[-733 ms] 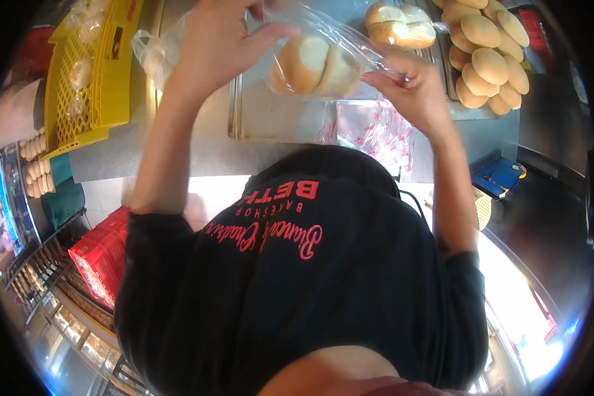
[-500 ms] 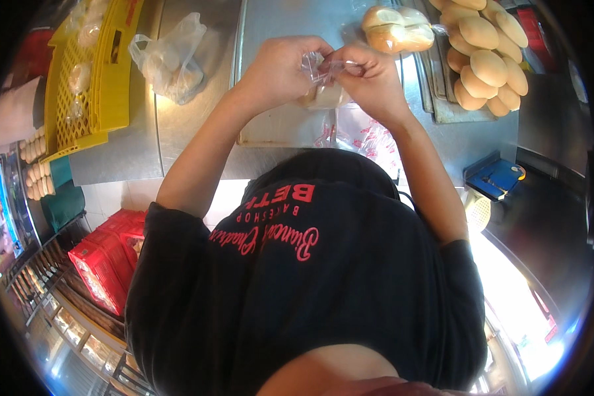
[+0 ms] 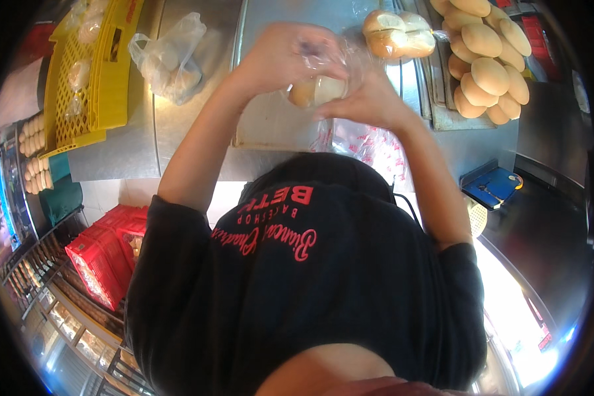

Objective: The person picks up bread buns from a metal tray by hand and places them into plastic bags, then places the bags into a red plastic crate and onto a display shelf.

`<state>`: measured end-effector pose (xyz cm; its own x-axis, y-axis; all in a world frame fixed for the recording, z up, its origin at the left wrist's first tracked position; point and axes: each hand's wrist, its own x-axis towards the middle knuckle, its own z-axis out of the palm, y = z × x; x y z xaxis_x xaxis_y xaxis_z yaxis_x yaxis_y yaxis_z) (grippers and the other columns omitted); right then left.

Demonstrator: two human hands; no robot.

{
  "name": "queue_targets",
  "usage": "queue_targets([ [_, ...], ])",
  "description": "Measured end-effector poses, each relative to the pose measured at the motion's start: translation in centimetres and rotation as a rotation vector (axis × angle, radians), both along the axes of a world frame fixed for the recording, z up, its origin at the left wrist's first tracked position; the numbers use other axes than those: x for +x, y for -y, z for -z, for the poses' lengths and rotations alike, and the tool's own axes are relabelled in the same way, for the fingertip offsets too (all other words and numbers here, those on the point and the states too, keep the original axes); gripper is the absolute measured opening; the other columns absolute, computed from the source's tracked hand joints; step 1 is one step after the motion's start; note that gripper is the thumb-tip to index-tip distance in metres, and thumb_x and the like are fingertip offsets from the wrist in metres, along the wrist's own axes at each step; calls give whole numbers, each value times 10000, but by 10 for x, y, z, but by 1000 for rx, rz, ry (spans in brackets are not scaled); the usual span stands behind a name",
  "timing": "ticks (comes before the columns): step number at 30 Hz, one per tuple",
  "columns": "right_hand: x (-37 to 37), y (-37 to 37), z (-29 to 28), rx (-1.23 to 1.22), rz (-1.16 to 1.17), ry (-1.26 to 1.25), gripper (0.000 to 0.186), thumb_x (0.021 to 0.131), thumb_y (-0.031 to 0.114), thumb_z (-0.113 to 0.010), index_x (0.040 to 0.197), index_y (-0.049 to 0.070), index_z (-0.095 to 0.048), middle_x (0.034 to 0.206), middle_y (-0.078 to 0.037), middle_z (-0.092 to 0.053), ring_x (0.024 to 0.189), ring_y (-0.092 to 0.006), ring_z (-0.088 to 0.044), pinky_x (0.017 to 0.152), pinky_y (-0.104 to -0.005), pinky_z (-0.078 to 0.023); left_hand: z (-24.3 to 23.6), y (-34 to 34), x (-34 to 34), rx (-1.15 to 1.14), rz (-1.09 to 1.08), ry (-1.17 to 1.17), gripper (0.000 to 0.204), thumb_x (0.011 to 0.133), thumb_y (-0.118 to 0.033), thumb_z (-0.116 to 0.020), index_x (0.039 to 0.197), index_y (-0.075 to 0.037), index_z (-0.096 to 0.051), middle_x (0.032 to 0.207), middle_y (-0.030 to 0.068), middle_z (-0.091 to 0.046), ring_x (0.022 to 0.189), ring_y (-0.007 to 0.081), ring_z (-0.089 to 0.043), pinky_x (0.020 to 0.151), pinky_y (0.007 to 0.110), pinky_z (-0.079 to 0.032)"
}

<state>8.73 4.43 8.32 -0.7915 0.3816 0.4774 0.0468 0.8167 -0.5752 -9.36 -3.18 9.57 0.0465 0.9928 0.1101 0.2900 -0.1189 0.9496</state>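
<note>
Between my hands, above the metal worktop [image 3: 198,129], is a clear plastic bag of bread [image 3: 310,91], with pale and golden-brown pieces showing through. My left hand [image 3: 287,56] is curled round the upper part of the bag. From the right, my right hand [image 3: 373,99] reaches against the film, its thumb stretched under the bread. Motion smears its other fingers, so its grip is unclear. Below the bag, printed clear plastic wrappers [image 3: 369,142] lie at the table's near edge. A bagged cluster of rolls [image 3: 399,36] rests beyond my right hand.
Brown buns [image 3: 485,66] are heaped on trays at the right. A knotted white plastic bag [image 3: 171,59] and a yellow crate [image 3: 102,86] of bagged bread stand left. Red crates [image 3: 105,247] are low at the left. A blue object [image 3: 492,185] sits by the right table edge.
My hands have moved apart from a close pinch at the bag's gathered top. The bread has come into fuller view, shifted slightly left, and my right thumb has stretched out.
</note>
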Motion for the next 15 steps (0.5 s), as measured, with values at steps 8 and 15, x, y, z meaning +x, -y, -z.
queue_targets([
  [8,-7,-27,73,-896,13,114,599,793,275,-701,1307,73,-469,1327,-132,-496,1153,-245,-535,885,-360,-489,-28,-35,70,412,-135,-543,172,692,-62,-699,834,-87,-604,821,79,-617,821,294,-610,718,377,-472],
  [15,5,-22,104,-1723,485,-166,520,918,310,-562,1365,78,-432,1329,-114,-489,1168,-238,-518,946,-362,-462,19,-18,93,425,-228,-594,463,726,-219,-732,1158,-166,-575,1179,92,-569,1143,292,-505,948,534,-371],
])
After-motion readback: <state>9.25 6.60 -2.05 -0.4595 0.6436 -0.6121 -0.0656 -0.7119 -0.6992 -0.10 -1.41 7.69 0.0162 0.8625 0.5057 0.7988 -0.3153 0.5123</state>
